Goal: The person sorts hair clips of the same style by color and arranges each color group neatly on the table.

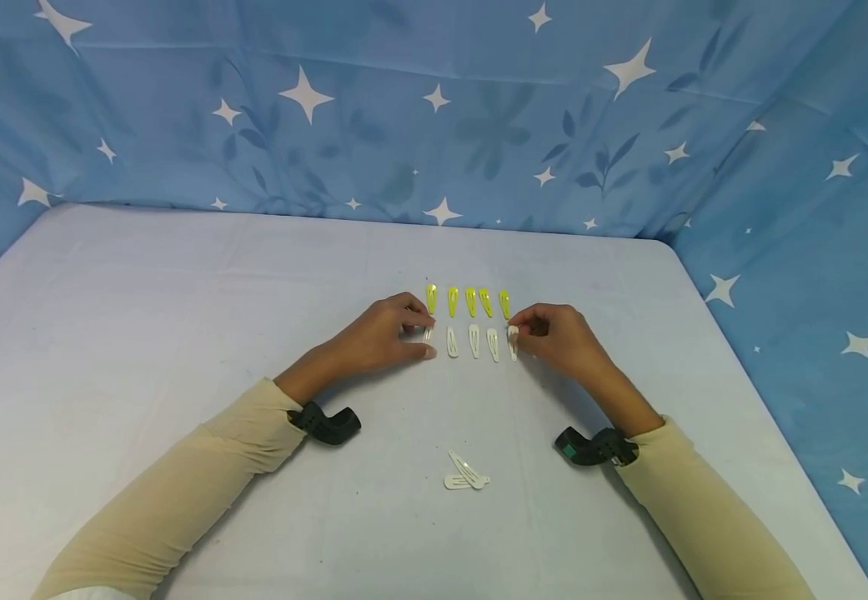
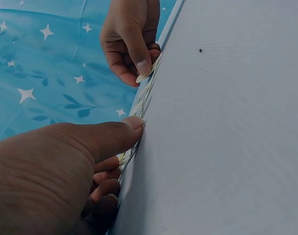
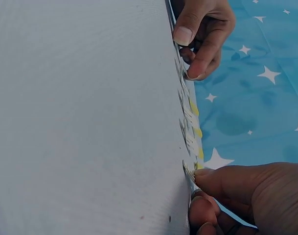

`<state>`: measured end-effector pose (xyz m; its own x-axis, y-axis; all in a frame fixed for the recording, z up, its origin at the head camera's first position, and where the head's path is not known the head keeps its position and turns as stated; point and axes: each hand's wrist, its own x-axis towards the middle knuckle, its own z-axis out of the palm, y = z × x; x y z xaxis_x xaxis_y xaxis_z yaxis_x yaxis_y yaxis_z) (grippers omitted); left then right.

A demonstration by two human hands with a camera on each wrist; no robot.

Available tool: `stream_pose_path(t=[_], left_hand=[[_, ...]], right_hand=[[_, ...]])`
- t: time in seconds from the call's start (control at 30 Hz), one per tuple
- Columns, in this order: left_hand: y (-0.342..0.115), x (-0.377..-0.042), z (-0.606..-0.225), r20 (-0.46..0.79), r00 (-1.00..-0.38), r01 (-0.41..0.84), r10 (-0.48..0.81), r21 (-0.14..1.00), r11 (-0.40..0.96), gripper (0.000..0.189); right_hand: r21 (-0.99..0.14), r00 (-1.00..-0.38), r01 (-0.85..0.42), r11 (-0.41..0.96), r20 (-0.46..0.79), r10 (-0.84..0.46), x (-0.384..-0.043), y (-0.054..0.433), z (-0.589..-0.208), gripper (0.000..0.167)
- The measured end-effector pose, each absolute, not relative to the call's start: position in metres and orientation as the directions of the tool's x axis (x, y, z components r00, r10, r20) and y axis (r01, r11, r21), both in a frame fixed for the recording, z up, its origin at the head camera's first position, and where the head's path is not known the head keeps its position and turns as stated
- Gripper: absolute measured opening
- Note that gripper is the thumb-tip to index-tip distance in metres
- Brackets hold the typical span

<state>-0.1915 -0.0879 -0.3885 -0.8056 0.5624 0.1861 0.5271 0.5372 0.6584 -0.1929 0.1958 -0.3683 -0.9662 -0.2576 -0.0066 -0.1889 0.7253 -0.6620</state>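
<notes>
Slim white snap hair clips lie in a row on the table, below a matching row of yellow snap hair clips (image 1: 470, 302). My left hand (image 1: 388, 333) is at the row's left end, its thumb and curled fingers about the two ends of the leftmost white hair clip (image 1: 427, 335). At the other end my right hand (image 1: 559, 340) pinches the rightmost white hair clip (image 1: 513, 343) between thumb and fingers. Between the hands lie more white clips (image 1: 474, 341). Both wrist views look low along the row, where the right hand (image 2: 131, 39) and left hand (image 3: 205, 36) face each other.
Two loose white hair clips (image 1: 467, 473) lie crossed, nearer the person. A white cloth covers the table (image 1: 178, 275). Blue star-patterned curtain (image 1: 373, 133) hangs behind and at the sides. Dark camera mounts (image 1: 328, 425) sit on both wrists.
</notes>
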Motion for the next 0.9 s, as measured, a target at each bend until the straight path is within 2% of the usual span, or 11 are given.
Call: stream_pose_path(t=[0.47, 0.8, 0.9], left_hand=[[-0.088, -0.192, -0.389, 0.195, -0.805, 0.529, 0.560, 0.664, 0.529, 0.039], [-0.087, -0.194, -0.389, 0.178, -0.809, 0.520, 0.560, 0.660, 0.542, 0.040], [-0.087, -0.194, -0.389, 0.172, -0.812, 0.514, 0.557, 0.661, 0.546, 0.040]], right_hand=[[-0.654, -0.969, -0.195, 0.731, 0.013, -0.247, -0.191, 0.196, -0.367, 0.017], [-0.660, -0.953, -0.294, 0.692, 0.151, -0.261, -0.186, 0.198, -0.354, 0.015], [-0.667, -0.947, -0.311, 0.677, 0.159, -0.278, -0.182, 0.196, -0.353, 0.016]])
